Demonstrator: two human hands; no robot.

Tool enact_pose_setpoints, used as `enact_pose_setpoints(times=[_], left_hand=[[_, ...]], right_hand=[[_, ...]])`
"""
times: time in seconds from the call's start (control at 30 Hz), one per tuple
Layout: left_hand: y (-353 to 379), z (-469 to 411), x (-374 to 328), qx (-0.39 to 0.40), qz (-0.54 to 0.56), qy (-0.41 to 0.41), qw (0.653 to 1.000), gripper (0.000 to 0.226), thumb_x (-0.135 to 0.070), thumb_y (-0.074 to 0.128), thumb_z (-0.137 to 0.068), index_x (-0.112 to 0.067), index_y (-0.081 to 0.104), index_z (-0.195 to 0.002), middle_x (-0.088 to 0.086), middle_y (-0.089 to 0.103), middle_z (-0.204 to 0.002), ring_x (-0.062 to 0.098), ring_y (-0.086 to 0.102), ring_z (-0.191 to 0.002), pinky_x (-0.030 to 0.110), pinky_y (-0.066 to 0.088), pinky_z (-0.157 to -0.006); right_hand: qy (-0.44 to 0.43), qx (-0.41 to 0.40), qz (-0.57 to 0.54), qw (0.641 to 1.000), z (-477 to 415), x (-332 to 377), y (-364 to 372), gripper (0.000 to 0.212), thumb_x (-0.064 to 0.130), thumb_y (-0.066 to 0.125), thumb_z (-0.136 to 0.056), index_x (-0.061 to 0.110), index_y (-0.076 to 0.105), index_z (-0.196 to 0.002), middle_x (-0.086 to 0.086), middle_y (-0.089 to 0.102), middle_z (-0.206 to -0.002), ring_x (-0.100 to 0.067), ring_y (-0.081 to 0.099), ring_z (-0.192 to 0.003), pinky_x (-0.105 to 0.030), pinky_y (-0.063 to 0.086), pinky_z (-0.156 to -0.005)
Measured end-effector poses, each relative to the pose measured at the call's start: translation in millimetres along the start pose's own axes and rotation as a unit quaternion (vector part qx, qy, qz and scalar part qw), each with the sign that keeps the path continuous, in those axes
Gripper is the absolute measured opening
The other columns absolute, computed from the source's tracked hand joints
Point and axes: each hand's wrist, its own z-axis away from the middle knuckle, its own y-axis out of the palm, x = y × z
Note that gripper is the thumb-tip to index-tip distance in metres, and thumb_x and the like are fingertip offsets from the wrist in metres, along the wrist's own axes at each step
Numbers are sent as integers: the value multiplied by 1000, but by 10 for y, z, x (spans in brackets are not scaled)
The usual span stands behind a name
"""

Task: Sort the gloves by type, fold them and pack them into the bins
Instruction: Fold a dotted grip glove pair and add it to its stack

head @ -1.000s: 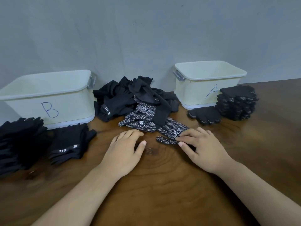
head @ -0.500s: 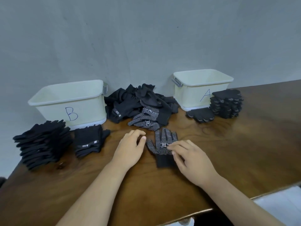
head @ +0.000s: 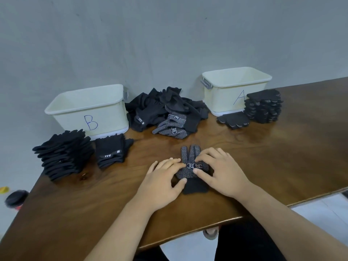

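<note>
from the head camera, the only view here, both hands lie on one dotted glove (head: 188, 171) laid flat on the table (head: 291, 157), its fingers pointing away from the person and its plain cuff toward them. the left hand (head: 162, 182) rests with loosely spread fingers pressing the glove's left edge, thumb down by the cuff; the right hand (head: 224, 174) covers the glove's right side, fingers spread and flat, thumb on the dotted palm. neither hand seems to be pinching cloth, though the fingertips on the far side of the right hand are hard to read. beyond the right hand stand bin a (head: 222, 98) and, just beside it, a stack of folded dotted gloves (head: 263, 108). beyond the left hand stand bin b (head: 75, 119) and a stack of plain gloves (head: 62, 153). straight ahead of both hands is the unsorted pile (head: 165, 110). my guess is the glove is being smoothed for folding. what could go wrong: the rubbery dots may grab the wood, so a sliding press could bunch the fabric and the fold would come out crooked; a loose fold might spring open on the way to the stack; and a tall stack beyond the right hand could topple if the next piece lands off-centre.
</note>
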Motion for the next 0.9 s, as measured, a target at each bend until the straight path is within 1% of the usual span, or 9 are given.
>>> enact_pose_setpoints(times=[0.07,0.13,0.2,0.3,0.37,0.43,0.57,0.63,0.9], left_hand=[[-37,59,-28,13,-1,7,1000,57,-62,47,-100,-47,42,-154,-29,29,-165,-4,12,-157,45,9,-132],[-72,67,-59,41,-11,21,999,65,-62,43,-100,-46,29,-162,-31,15,-170,-6,-1,-158,46,3,-133],[-85,56,-82,73,-35,36,996,69,-59,39,-102,-45,16,-166,-31,2,-172,-7,-14,-157,47,-4,-132],[-86,47,-98,103,-60,40,992,70,-58,34,-103,-46,10,-167,-30,-6,-173,-5,-20,-157,50,-8,-132],[-93,50,-106,102,-61,35,992,71,-59,33,-101,-46,11,-167,-29,-5,-173,-5,-19,-157,51,-7,-132],[-99,50,-110,95,-61,29,993,72,-59,33,-99,-45,14,-167,-27,-1,-174,-5,-17,-158,50,-5,-132],[-116,52,-118,83,-60,19,995,73,-54,39,-98,-41,18,-167,-24,5,-175,-6,-16,-157,43,-5,-133],[-122,58,-128,83,-59,16,995,74,-51,40,-98,-40,17,-167,-24,3,-175,-7,-17,-157,42,-6,-133],[-171,49,-173,112,-64,17,992,81,-47,40,-97,-37,6,-169,-19,-11,-175,-5,-23,-156,43,-7,-132]], right_hand=[[-11,58,-16,998,-18,-13,-3,51,68,46,-103,43,53,-147,24,42,-155,-6,39,-144,-37,38,-116],[-17,125,-1,992,-61,-16,25,62,70,37,-104,46,34,-162,24,23,-171,-4,18,-159,-38,22,-128],[-6,178,28,984,-105,-17,42,72,76,28,-103,47,15,-168,23,3,-176,-1,-3,-162,-42,7,-133],[12,204,44,978,-121,-6,48,88,86,22,-97,42,-2,-169,20,-15,-175,1,-20,-159,-44,-1,-134],[21,209,46,977,-123,3,37,98,91,21,-92,38,-7,-169,18,-21,-174,-1,-24,-159,-43,-4,-133],[28,198,45,979,-127,-7,23,100,92,21,-92,36,-9,-169,18,-22,-173,-2,-23,-159,-42,-5,-133],[21,182,38,982,-113,-67,23,71,69,23,-108,40,4,-170,21,-6,-177,-1,-13,-161,-46,1,-134],[10,190,49,981,-111,-69,31,66,64,20,-110,40,4,-170,19,-7,-177,-3,-14,-161,-48,1,-134],[-15,233,75,969,-89,-75,-20,79,81,8,-101,43,-15,-167,15,-26,-173,-7,-28,-159,-50,-7,-133]])
